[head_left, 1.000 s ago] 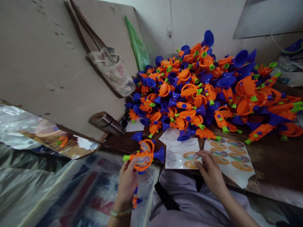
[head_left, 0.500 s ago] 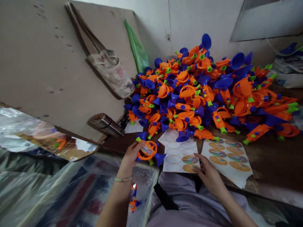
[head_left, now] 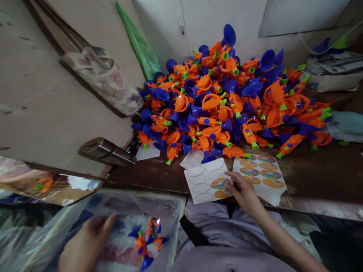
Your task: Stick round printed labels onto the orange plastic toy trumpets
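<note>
My left hand (head_left: 86,241), blurred, is over the plastic-lined box (head_left: 167,202) at lower left, fingers apart and nothing in them. To its right, inside the box, a toy trumpet (head_left: 141,245) in orange and blue lies near a few others. My right hand (head_left: 242,190) pinches the right edge of a white sticker sheet (head_left: 198,181), which keeps two printed oval stickers at its right side; its other ovals are blank. Beside it, a stack of fuller sticker sheets (head_left: 259,172) rests on the brown table (head_left: 312,181).
A big pile of orange and blue toy trumpets (head_left: 224,102) covers the table's back. A steel flask (head_left: 109,149) stands left, below a hanging floral bag (head_left: 104,79) and a green plastic bag (head_left: 140,45). Papers (head_left: 334,70) are stacked at back right.
My left hand has let go of the trumpet and moved down and left over the box, where a trumpet now shows. The sheet in my right hand has tilted. The view has shifted.
</note>
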`<state>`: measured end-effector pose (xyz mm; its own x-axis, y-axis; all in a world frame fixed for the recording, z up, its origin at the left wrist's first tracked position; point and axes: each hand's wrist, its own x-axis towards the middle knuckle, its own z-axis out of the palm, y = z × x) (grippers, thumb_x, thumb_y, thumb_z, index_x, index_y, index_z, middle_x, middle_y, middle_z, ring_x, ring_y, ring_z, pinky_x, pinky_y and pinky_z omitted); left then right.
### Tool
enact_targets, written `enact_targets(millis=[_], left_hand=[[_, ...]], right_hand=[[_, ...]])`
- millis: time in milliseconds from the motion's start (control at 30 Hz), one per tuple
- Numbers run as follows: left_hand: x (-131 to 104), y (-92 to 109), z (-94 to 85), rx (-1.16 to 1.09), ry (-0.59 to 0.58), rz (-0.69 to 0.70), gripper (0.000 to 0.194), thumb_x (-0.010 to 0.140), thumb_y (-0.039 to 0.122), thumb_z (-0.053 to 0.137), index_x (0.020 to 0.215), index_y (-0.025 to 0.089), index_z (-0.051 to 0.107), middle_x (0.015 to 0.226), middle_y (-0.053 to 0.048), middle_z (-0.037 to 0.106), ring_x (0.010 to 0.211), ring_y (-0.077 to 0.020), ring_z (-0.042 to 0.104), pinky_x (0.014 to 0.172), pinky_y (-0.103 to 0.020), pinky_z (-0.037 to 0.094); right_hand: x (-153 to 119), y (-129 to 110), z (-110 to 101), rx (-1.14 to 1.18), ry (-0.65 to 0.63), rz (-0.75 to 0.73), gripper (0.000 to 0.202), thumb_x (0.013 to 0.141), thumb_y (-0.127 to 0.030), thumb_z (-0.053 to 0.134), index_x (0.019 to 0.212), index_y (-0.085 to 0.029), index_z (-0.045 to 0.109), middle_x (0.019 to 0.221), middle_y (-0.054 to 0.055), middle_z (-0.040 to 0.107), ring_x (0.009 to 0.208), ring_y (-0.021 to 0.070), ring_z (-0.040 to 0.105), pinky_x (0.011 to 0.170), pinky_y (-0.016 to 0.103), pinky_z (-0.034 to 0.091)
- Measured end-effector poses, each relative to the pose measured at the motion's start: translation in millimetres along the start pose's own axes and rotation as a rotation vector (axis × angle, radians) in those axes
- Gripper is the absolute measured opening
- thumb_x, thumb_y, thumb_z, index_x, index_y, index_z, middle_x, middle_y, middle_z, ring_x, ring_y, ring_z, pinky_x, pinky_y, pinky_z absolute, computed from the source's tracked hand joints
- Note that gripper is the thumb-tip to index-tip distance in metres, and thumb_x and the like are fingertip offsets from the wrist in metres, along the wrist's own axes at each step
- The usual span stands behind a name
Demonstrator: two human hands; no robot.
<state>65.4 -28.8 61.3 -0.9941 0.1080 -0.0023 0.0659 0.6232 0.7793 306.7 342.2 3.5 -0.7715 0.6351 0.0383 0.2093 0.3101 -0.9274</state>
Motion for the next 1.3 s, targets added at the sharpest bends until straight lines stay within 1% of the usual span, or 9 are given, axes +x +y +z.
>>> enact_targets(millis=[100, 167, 333, 467, 633, 867, 1067, 1167, 1300], left_hand=[[-16, 69, 60.0, -0.084, 0.022, 0.196, 0.023, 0.061, 0.044, 0.087, 0.078, 0.03, 0.082, 0.091, -0.004, 0.085, 0.086, -0.0331, 0.077, 0.077, -0.04, 0.062], [-27, 116, 99.0, -0.24, -0.155, 0.412, 0.03, 0.07, 0.043, 0.086, 0.094, 0.027, 0.086, 0.12, -0.011, 0.084, 0.118, -0.0371, 0.074, 0.11, -0.045, 0.054], [-38, 175, 151.2, -0.192, -0.523, 0.715, 0.046, 0.089, 0.038, 0.074, 0.131, 0.021, 0.077, 0.127, -0.015, 0.081, 0.117, -0.033, 0.075, 0.103, -0.041, 0.057], [-41, 183, 159.3, -0.147, -0.655, 0.735, 0.036, 0.098, 0.033, 0.061, 0.128, 0.022, 0.077, 0.092, -0.009, 0.084, 0.08, -0.0236, 0.078, 0.076, -0.03, 0.057], [-52, 188, 160.4, -0.228, -0.663, 0.673, 0.028, 0.093, 0.03, 0.064, 0.115, 0.025, 0.081, 0.088, -0.005, 0.083, 0.07, -0.0202, 0.074, 0.067, -0.026, 0.05], [-48, 189, 161.2, -0.263, -0.613, 0.556, 0.022, 0.09, 0.034, 0.063, 0.104, 0.023, 0.077, 0.062, 0.002, 0.067, 0.048, -0.0145, 0.049, 0.051, -0.026, 0.033], [-38, 190, 156.3, -0.307, -0.533, 0.491, 0.02, 0.087, 0.036, 0.068, 0.102, 0.024, 0.076, 0.055, 0.006, 0.059, 0.046, -0.0136, 0.042, 0.051, -0.026, 0.03], [-33, 189, 155.0, -0.309, -0.481, 0.492, 0.023, 0.087, 0.037, 0.068, 0.103, 0.023, 0.075, 0.055, 0.005, 0.058, 0.046, -0.0137, 0.041, 0.049, -0.026, 0.029], [-33, 188, 157.0, -0.336, -0.503, 0.487, 0.027, 0.086, 0.039, 0.069, 0.105, 0.022, 0.076, 0.056, 0.004, 0.061, 0.046, -0.0142, 0.044, 0.049, -0.026, 0.03]], right_hand=[[-4, -14, -5, -0.008, -0.024, -0.098, 0.041, 0.096, -0.03, 0.062, 0.136, -0.024, 0.071, 0.076, -0.002, 0.065, 0.066, 0.016, 0.063, 0.062, 0.025, 0.055], [-7, -26, -9, -0.027, -0.053, -0.164, 0.039, 0.099, -0.025, 0.06, 0.136, -0.026, 0.072, 0.08, -0.001, 0.071, 0.069, 0.016, 0.068, 0.065, 0.024, 0.058], [-15, -50, -19, -0.06, -0.101, -0.323, 0.048, 0.099, -0.011, 0.055, 0.142, -0.03, 0.068, 0.109, 0.004, 0.083, 0.093, 0.0178, 0.079, 0.083, 0.027, 0.063], [-16, -56, -26, -0.102, -0.03, -0.357, 0.04, 0.099, -0.009, 0.056, 0.128, -0.029, 0.075, 0.097, 0.003, 0.083, 0.089, 0.0183, 0.079, 0.082, 0.028, 0.064], [-14, -58, -31, -0.145, 0.053, -0.535, 0.031, 0.098, -0.005, 0.059, 0.108, -0.027, 0.079, 0.09, 0.002, 0.08, 0.08, 0.0153, 0.076, 0.072, 0.024, 0.062], [-23, -55, -23, -0.263, 0.168, -0.798, 0.049, 0.105, -0.008, 0.053, 0.143, -0.034, 0.07, 0.084, 0.001, 0.074, 0.076, 0.0167, 0.068, 0.069, 0.028, 0.059], [-37, -54, -24, 0.03, 0.39, -0.661, 0.033, 0.098, -0.016, 0.073, 0.096, -0.047, 0.083, 0.121, 0.002, 0.067, 0.108, 0.0236, 0.068, 0.088, 0.04, 0.063], [-33, -54, -27, 0.116, 0.363, -0.559, 0.028, 0.102, -0.026, 0.07, 0.117, -0.048, 0.078, 0.15, 0.003, 0.054, 0.136, 0.0292, 0.06, 0.101, 0.049, 0.063], [-25, -50, -23, -0.007, 0.195, -0.562, 0.056, 0.105, -0.02, 0.064, 0.153, -0.045, 0.054, 0.144, 0.008, 0.062, 0.128, 0.0236, 0.069, 0.098, 0.039, 0.066]])
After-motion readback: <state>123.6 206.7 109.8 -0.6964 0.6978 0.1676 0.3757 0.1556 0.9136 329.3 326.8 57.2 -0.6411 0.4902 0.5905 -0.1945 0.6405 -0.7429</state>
